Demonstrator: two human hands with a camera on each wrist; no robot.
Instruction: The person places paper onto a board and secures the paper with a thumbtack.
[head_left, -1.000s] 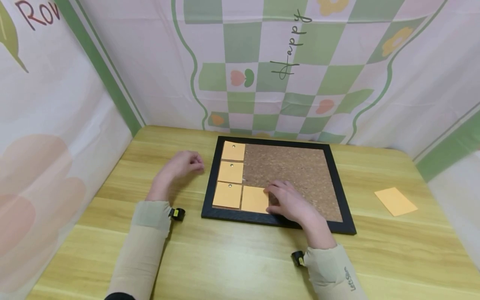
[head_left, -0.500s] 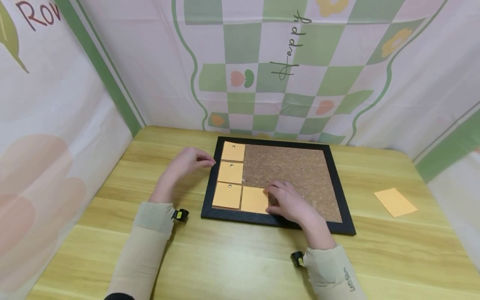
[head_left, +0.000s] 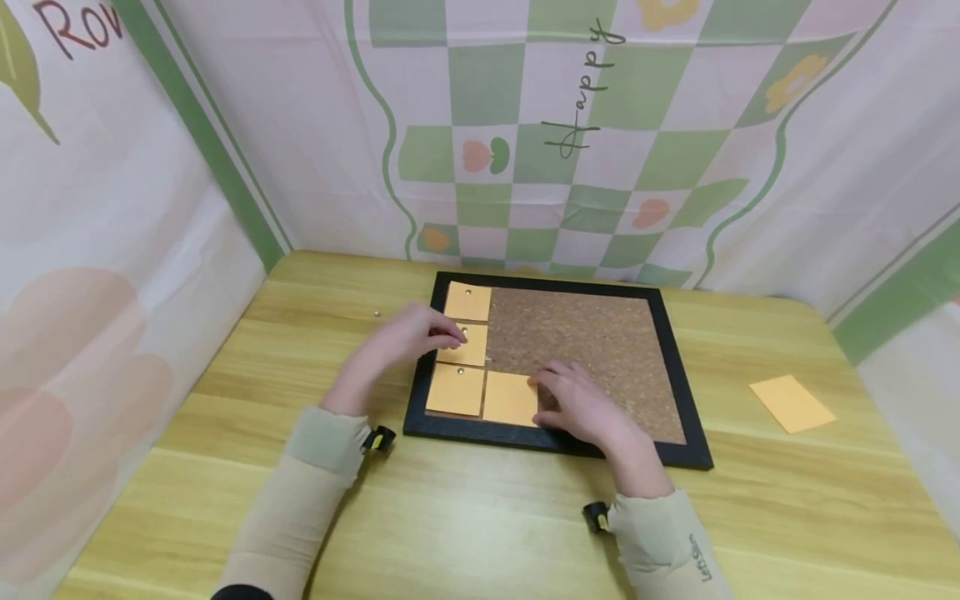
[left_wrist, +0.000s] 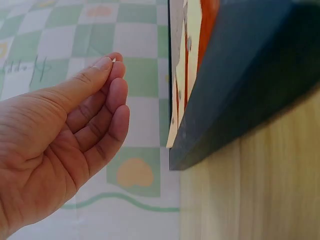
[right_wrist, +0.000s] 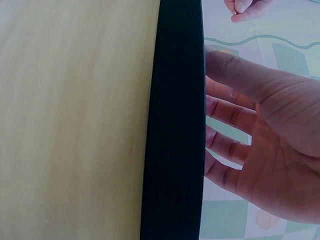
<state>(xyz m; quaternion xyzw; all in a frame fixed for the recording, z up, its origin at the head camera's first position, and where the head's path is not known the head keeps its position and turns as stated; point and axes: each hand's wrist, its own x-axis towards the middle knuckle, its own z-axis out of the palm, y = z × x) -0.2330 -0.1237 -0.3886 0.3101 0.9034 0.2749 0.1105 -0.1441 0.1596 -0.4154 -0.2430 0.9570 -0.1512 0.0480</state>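
My left hand (head_left: pixel 411 335) hovers over the left side of the framed cork board (head_left: pixel 592 333). Between its thumb and forefinger it pinches a thumbtack, of which just a tiny pale tip (left_wrist: pixel 114 60) shows. My right hand (head_left: pixel 581 404) rests on the board, fingertips touching the right edge of an orange note (head_left: pixel 510 398) in the bottom row. No tack shows in that note. To its left, a column of three orange notes runs up the board: bottom (head_left: pixel 454 392), middle (head_left: pixel 474 350) and top (head_left: pixel 467 304), each with a silvery tack near its upper edge.
A loose orange note (head_left: pixel 792 403) lies on the wooden table (head_left: pixel 465 517) right of the board. One small silvery tack (head_left: pixel 377 314) sits on the table left of the board. Behind the table hangs a patterned cloth (head_left: pixel 315 150).
My left hand has moved right, from the table beside the board to above the left notes, uncovering the small tack on the table. My right hand has stayed on the note's edge.
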